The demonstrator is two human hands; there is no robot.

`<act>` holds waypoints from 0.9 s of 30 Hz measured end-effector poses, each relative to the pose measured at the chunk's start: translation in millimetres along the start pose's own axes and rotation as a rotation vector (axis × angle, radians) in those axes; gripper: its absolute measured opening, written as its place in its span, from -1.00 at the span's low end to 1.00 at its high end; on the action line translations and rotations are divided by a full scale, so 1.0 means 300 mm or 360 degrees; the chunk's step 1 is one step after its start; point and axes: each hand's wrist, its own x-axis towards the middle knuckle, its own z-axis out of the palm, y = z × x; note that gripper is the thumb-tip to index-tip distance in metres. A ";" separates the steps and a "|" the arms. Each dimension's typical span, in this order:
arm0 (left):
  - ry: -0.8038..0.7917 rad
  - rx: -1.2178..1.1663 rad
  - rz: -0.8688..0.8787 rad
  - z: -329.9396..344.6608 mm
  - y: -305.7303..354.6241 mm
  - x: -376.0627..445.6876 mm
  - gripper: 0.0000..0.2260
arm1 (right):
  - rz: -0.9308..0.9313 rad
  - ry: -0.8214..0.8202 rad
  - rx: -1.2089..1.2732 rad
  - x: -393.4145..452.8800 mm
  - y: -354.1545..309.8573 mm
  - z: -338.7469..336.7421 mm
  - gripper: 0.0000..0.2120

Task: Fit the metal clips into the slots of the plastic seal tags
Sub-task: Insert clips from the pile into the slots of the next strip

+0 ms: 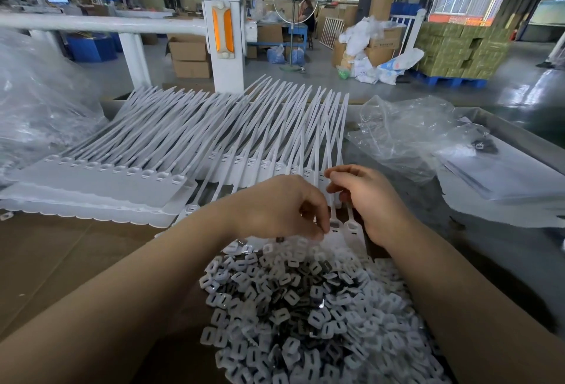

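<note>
Taking the heap of clips [308, 307] at the bottom middle as the landmark: far to its upper left lies a crumpled clear plastic bag [39, 102]. Nearer, still up and left of the heap, stacked sheets of white seal tags [101, 188] rest on brown cardboard [61, 255], their flat heads joined in a row and their long tails fanning away toward a white post [224, 32] with an orange reflector.

Just above the heap, the left hand [275, 209] hangs palm down with its fingers curled, the fingertips pinched together at the head of a loose tag [334, 232]. Whether a clip sits between those fingertips cannot be told. That tag and 1 more beside it [354, 231] lie with their heads touching the heap's far edge and their tails running up under the hands.

Right of the left hand, also above the heap, the right hand [367, 200] has its fingers curled, thumb and forefinger pinched near the tails of the tags; what it holds cannot be made out.

The heap itself is a mound of small white pieces with slots, mixed with dark metal ones.

Up and right of the heap lies another clear plastic bag [409, 133] on the grey table [501, 249].
</note>
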 end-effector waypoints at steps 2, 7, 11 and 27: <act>-0.0256 -0.0011 0.0017 -0.014 0.026 -0.015 -0.93 | 0.0023 -0.0004 0.0001 -0.001 0.001 0.000 -0.87; -0.0643 0.0091 -0.0034 -0.015 0.058 -0.037 -0.85 | 0.0027 -0.0021 0.0015 -0.005 0.001 -0.005 -0.89; -0.0667 0.0071 -0.0044 -0.020 0.061 -0.041 -0.83 | 0.0025 -0.0021 0.0010 -0.004 -0.001 -0.005 -0.89; -0.0158 -0.0445 -0.0155 -0.045 -0.003 -0.018 -0.95 | -0.0050 -0.0008 0.0027 -0.004 0.001 -0.011 -0.90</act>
